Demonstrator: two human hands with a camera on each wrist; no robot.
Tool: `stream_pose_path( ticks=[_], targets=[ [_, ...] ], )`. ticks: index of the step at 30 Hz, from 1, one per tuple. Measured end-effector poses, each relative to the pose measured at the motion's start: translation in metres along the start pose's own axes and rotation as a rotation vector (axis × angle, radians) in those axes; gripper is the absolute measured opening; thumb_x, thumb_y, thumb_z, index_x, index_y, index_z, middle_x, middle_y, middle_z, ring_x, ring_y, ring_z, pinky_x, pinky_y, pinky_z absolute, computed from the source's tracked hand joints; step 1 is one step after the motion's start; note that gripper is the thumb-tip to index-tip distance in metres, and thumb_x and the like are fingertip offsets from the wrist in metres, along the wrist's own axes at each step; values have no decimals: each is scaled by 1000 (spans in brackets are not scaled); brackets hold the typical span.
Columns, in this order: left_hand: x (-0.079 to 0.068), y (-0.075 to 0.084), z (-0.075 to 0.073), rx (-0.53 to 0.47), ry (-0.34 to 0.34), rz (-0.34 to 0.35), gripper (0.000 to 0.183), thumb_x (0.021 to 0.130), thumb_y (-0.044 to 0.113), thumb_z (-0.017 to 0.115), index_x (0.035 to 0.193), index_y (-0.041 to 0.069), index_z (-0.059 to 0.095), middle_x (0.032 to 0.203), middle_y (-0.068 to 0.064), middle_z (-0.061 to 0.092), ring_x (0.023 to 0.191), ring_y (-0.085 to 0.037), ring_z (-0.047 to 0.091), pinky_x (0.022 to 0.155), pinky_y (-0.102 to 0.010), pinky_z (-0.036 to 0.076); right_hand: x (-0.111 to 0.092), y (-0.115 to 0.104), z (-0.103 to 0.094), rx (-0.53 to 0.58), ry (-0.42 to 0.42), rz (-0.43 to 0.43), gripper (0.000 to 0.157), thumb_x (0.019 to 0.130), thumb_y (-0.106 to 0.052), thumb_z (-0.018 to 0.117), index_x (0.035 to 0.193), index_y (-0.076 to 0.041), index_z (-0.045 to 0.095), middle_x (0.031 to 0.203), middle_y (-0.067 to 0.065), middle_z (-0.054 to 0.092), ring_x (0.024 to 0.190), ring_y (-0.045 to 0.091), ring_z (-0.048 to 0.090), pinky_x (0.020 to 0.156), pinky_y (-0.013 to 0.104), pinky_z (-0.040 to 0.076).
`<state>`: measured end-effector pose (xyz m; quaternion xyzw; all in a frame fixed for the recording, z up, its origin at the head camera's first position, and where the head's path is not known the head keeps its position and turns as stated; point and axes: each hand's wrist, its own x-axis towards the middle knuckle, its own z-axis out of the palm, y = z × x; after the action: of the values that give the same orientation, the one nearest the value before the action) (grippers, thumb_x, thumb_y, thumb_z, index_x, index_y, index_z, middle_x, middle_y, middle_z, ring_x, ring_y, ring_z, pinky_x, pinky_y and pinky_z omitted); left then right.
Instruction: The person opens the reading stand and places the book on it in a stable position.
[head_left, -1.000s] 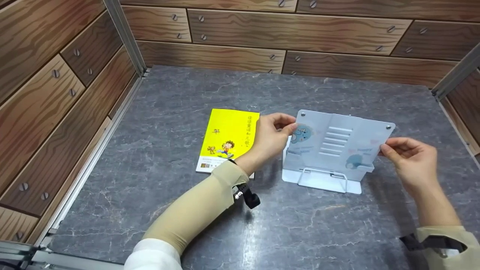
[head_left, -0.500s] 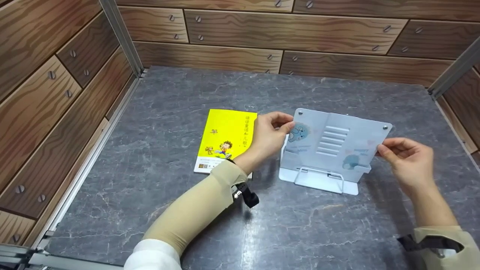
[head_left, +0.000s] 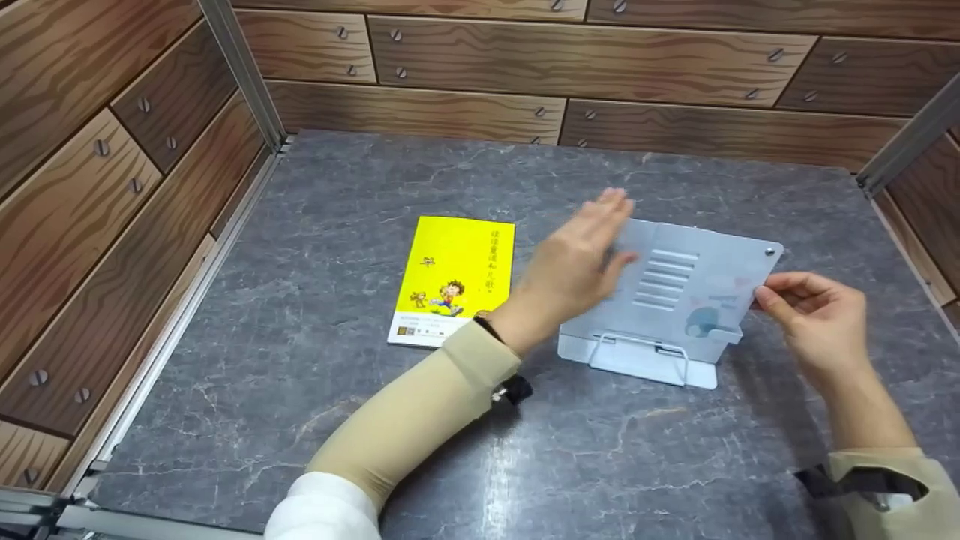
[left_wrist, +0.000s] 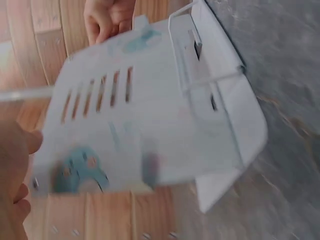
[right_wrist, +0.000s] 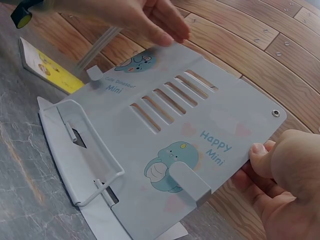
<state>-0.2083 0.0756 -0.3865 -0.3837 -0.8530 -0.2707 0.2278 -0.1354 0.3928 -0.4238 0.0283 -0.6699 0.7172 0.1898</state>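
Observation:
A pale blue-white book stand (head_left: 664,277) with slots, cartoon dinosaurs and a wire page holder stands tilted back on the table. Its right edge is pinched between thumb and fingers of my right hand (head_left: 817,319). My left hand (head_left: 574,266), fingers straight, is raised at the upper left corner and overlaps it in the head view. In the right wrist view, the left hand's (right_wrist: 150,22) fingertips are right by the stand's top edge, holding nothing. A yellow book (head_left: 457,270) with a cartoon child on its cover lies flat to the left, partly behind my left wrist.
The dark marbled table (head_left: 337,195) bears both things. Wood-patterned panels (head_left: 465,60) close off the back and the sides, with metal frame posts (head_left: 247,75) at the corners.
My left hand has let go of the stand's left edge, straightened its fingers and moved up and right. My right hand keeps its pinch; the stand and book look unmoved.

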Motion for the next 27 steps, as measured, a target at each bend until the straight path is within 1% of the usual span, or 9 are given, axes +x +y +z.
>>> stream_pose_path(
  ticks=[2, 4, 5, 7, 9, 11, 16, 22, 27],
  targets=[
    [7, 12, 2, 153, -109, 48, 64, 111, 38, 58, 159, -1, 41, 165, -16, 37, 156, -25, 30, 127, -28, 10, 0, 0, 0, 3, -3, 0, 16, 88, 16, 77, 99, 22, 67, 82, 16, 75, 72, 21, 75, 70, 24, 63],
    [14, 23, 6, 304, -204, 95, 66, 113, 42, 49, 162, 1, 36, 167, -15, 32, 157, -26, 26, 127, -33, 8, 0, -1, 0, 7, -4, 0, 14, 88, 17, 76, 99, 22, 67, 82, 16, 75, 71, 21, 75, 69, 25, 63],
    [17, 28, 8, 369, -235, 120, 66, 113, 44, 46, 163, 2, 34, 167, -15, 31, 158, -27, 25, 127, -35, 8, 1, -1, 0, 12, -6, 0, 14, 89, 18, 75, 99, 22, 67, 83, 16, 75, 72, 21, 75, 70, 25, 64],
    [23, 36, 14, 467, -273, 162, 66, 114, 44, 44, 164, 2, 33, 168, -16, 30, 158, -29, 24, 128, -39, 9, 1, -1, 0, 22, -13, -1, 13, 89, 20, 73, 101, 22, 68, 84, 15, 75, 73, 20, 75, 70, 25, 64],
    [27, 40, 19, 552, -286, 193, 66, 114, 43, 43, 164, 2, 33, 168, -17, 30, 158, -30, 24, 128, -42, 13, 2, -1, 0, 23, -16, 0, 12, 90, 21, 71, 102, 22, 68, 85, 14, 76, 73, 20, 75, 71, 26, 64],
    [31, 41, 23, 603, -298, 207, 61, 115, 36, 40, 164, 1, 32, 168, -18, 30, 158, -31, 24, 128, -43, 14, 2, -1, 0, 11, -13, -2, 13, 90, 21, 70, 103, 22, 68, 84, 13, 76, 72, 19, 75, 70, 25, 64],
    [37, 41, 24, 661, -344, 212, 52, 114, 13, 30, 164, 0, 32, 168, -18, 32, 157, -31, 27, 128, -44, 18, 3, 1, 0, -43, 7, -9, 15, 90, 17, 74, 102, 23, 69, 81, 11, 76, 70, 17, 75, 69, 23, 63],
    [39, 36, 25, 643, -303, 238, 49, 112, 7, 34, 160, 1, 44, 160, -14, 48, 150, -29, 42, 125, -42, 30, 1, 1, 2, -9, -5, -12, 16, 89, 20, 73, 103, 25, 68, 82, 13, 77, 70, 19, 76, 70, 25, 64],
    [41, 33, 26, 608, -276, 242, 46, 112, 8, 36, 155, 2, 51, 154, -12, 56, 144, -27, 51, 123, -41, 35, -3, 3, 3, 4, -5, -25, 16, 87, 26, 70, 103, 29, 65, 82, 14, 77, 69, 20, 75, 70, 25, 63]
  ],
)
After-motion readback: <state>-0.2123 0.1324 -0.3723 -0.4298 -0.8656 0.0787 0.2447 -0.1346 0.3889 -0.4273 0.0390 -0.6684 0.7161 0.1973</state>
